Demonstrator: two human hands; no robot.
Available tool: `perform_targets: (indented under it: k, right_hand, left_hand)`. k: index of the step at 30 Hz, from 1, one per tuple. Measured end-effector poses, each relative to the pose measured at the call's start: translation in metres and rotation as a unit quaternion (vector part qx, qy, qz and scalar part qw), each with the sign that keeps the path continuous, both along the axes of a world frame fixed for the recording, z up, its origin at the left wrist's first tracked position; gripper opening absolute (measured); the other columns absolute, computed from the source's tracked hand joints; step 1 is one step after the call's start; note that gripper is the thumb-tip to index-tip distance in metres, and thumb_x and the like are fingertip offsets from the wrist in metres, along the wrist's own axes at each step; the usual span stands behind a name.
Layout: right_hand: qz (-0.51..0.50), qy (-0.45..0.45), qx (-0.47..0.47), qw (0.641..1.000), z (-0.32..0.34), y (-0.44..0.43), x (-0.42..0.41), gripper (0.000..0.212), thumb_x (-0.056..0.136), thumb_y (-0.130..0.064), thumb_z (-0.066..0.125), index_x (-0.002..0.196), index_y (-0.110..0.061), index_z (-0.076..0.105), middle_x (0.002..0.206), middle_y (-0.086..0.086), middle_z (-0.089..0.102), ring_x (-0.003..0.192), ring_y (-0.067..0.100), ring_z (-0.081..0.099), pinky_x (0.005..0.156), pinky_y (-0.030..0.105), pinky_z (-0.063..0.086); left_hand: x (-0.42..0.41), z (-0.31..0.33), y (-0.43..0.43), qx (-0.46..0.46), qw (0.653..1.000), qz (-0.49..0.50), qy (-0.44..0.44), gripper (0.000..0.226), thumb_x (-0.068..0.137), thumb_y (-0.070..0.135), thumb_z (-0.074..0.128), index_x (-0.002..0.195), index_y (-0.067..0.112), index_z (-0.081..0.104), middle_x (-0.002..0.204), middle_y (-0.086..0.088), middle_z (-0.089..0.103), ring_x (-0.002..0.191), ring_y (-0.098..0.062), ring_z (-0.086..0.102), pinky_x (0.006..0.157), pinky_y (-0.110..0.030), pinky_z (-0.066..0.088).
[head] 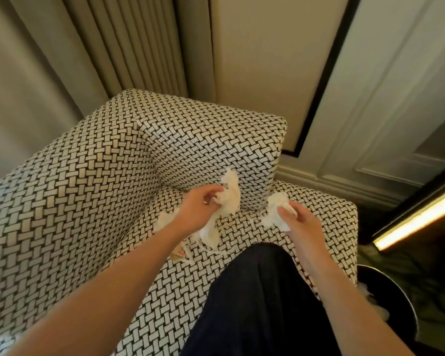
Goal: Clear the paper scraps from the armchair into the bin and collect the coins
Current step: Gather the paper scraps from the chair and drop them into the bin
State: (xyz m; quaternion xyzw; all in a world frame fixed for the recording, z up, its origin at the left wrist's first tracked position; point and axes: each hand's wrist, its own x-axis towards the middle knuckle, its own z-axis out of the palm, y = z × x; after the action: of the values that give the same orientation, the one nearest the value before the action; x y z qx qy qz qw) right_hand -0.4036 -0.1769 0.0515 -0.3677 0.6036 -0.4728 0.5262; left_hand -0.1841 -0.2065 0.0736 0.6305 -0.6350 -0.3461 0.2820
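Observation:
An armchair in black-and-white woven fabric fills the view. My left hand grips a bunch of crumpled white paper scraps over the seat's back corner. My right hand holds another white wad just above the seat. More scraps lie on the seat below my left wrist, and thin strips trail toward the left arm of the chair. A dark round bin stands at the chair's right, with white paper inside. No coins are visible.
My dark-trousered knee rests on the seat's front. Pleated curtains hang behind the chair. A panelled wall and skirting run along the right, with a lit strip low at the right edge.

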Motion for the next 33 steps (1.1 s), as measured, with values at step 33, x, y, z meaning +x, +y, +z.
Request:
perform_targets:
  k: [33]
  right_hand:
    - [-0.470, -0.416, 0.160, 0.762, -0.084, 0.143, -0.254, 0.040, 0.092, -0.009, 0.055, 0.132, -0.009, 0.048, 0.129, 0.013, 0.056, 0.096, 0.025, 0.058, 0.064, 0.037, 0.049]
  left_hand:
    - [-0.370, -0.074, 0.038, 0.444, 0.869, -0.088, 0.202, 0.052, 0.089, 0.009, 0.061, 0.138, 0.021, 0.045, 0.127, -0.005, 0.053, 0.103, -0.015, 0.053, 0.080, -0.028, 0.046]
